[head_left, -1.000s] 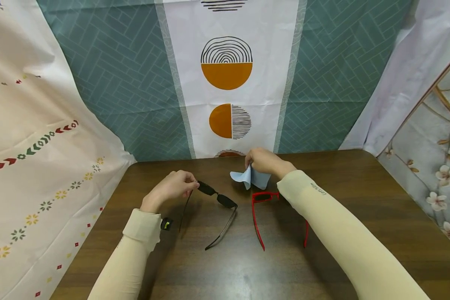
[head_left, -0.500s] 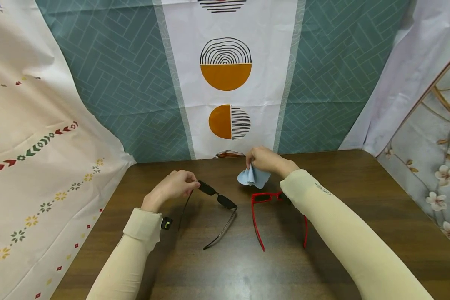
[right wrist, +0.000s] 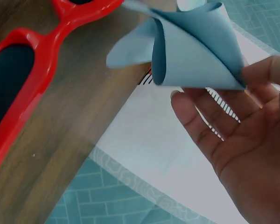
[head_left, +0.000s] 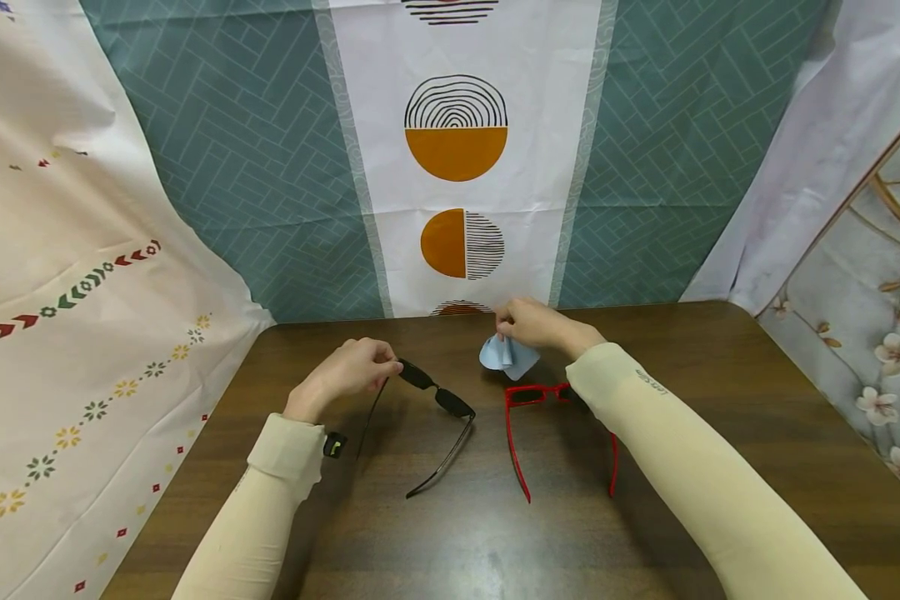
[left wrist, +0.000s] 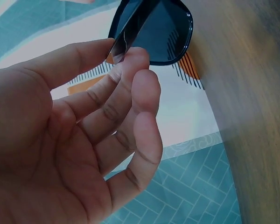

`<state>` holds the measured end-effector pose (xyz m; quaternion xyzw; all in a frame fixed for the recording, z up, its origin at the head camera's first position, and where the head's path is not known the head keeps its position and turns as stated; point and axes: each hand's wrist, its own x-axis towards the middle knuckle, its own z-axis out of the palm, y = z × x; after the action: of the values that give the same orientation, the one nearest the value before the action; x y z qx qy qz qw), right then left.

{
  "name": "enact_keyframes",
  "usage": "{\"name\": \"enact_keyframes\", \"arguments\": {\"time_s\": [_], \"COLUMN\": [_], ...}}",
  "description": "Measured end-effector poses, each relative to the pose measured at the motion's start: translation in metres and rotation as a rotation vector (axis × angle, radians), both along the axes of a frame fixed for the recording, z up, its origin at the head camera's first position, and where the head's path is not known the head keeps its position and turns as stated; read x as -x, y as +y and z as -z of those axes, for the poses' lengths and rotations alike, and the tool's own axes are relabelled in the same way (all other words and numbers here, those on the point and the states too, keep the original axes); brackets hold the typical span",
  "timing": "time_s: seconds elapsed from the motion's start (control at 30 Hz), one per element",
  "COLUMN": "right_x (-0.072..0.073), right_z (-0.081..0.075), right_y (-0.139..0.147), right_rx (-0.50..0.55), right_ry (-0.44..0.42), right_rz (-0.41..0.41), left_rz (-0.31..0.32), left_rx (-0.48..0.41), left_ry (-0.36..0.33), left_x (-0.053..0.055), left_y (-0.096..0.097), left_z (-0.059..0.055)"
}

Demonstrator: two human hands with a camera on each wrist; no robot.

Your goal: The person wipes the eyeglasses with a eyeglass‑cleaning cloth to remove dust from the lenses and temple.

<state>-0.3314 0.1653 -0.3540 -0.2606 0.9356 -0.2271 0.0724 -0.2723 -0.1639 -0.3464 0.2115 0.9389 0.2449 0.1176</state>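
My left hand [head_left: 348,369] pinches a pair of black sunglasses [head_left: 451,403] at the corner where the left temple meets the frame. Thumb and fingertips meet on that hinge in the left wrist view, with a dark lens [left wrist: 163,32] just beyond. The temples are unfolded and stretch toward me. A light blue cloth [head_left: 512,358] hangs folded from the fingertips of my right hand [head_left: 534,323] near the back of the table. In the right wrist view the cloth [right wrist: 191,51] is pinched at one corner and drapes in loose folds.
Red-framed sunglasses [head_left: 517,458] stand unfolded on the wooden table [head_left: 450,550], partly hidden under my right forearm. A patterned curtain [head_left: 465,167] hangs right behind the table's back edge. A pale flowered cloth [head_left: 105,400] borders the left side.
The blue cloth has gathered into a narrower fold as my right hand shifted slightly right. My left hand and the black sunglasses have hardly moved.
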Motion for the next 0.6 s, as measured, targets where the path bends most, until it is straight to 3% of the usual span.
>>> {"name": "enact_keyframes", "arguments": {"time_s": [0.17, 0.43, 0.6], "right_x": [0.001, -0.007, -0.010], "right_z": [0.003, 0.007, 0.009], "right_y": [0.002, 0.004, 0.006], "right_rx": [0.021, 0.089, 0.132], "right_ry": [0.003, 0.134, 0.090], "right_rz": [0.036, 0.045, 0.077], "left_rz": [0.001, 0.000, -0.001], "left_rx": [0.000, -0.004, 0.010], "left_ry": [-0.004, -0.002, 0.015], "left_x": [-0.001, -0.001, -0.001], "left_y": [0.001, 0.005, 0.008], "left_z": [-0.001, -0.003, -0.005]}}
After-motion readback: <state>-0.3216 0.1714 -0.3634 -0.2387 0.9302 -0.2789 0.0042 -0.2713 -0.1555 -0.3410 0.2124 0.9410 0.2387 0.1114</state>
